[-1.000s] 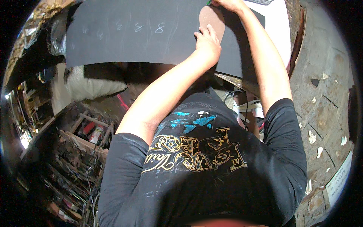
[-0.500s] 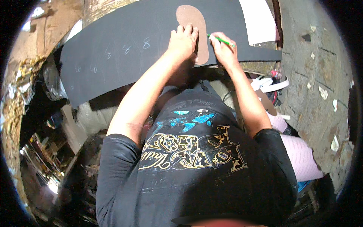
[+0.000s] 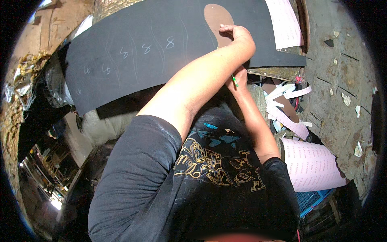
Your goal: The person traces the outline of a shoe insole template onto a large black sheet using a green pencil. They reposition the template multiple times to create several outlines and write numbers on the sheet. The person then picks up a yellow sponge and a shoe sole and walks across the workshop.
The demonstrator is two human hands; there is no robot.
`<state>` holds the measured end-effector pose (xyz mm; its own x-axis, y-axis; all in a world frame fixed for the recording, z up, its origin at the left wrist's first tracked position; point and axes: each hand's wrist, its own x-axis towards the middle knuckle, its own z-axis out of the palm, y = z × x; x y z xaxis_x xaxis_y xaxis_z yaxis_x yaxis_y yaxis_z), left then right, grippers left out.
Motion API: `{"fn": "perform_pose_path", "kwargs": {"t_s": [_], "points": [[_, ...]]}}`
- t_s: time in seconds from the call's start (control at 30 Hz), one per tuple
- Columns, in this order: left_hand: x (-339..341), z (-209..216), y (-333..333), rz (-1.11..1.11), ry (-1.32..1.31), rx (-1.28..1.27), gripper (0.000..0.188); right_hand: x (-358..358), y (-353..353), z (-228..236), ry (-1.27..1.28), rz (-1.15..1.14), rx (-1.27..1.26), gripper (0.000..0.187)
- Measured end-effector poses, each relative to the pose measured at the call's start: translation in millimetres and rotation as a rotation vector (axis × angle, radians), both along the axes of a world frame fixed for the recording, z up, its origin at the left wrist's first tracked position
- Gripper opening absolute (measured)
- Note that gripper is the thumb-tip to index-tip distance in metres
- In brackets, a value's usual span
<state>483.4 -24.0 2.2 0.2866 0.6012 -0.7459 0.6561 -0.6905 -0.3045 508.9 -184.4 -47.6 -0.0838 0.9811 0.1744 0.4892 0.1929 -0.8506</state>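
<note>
A big black sheet (image 3: pixel 153 48) lies across the work surface, with pale traced outlines and chalk marks on it. A brown sole-shaped template (image 3: pixel 215 18) rests on its far part. My left hand (image 3: pixel 238 34) presses down on the lower end of the template. My right hand (image 3: pixel 240 78) sits just under my left wrist, at the sheet's near edge, gripping a green pen (image 3: pixel 234 80). My left forearm crosses over the sheet and hides part of the template's lower end.
A pink printed roll (image 3: pixel 312 165) lies at my right, with loose pink strips (image 3: pixel 286 109) and a brown cut piece beside it. Another pink sheet (image 3: pixel 284 22) lies at the far right of the black sheet. A blue crate (image 3: pixel 310 199) stands at the lower right; cluttered shelves at the left.
My head has tilted, so the sheet now looks nearer. My right hand with the pen has drawn back from the template's right side to below my left wrist. My left hand stays on the template.
</note>
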Motion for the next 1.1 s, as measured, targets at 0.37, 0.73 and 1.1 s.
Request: {"fn": "perform_pose_path", "kwargs": {"t_s": [0.37, 0.73, 1.1], "points": [[-42.4, 13.3, -12.5, 0.351, -0.545, 0.116, 0.036, -5.3, 4.2, 19.7, -0.527, 0.051, 0.158, 0.015], [-101.1, -0.6, -40.6, 0.427, -0.864, 0.306, 0.056, 61.7, 25.0, 64.8, -0.272, 0.305, -0.009, 0.013], [-93.3, -12.4, -77.4, 0.710, -0.888, 0.480, 0.072, 57.3, 252.2, 4.4, -0.507, 0.358, 0.158, 0.041]]}}
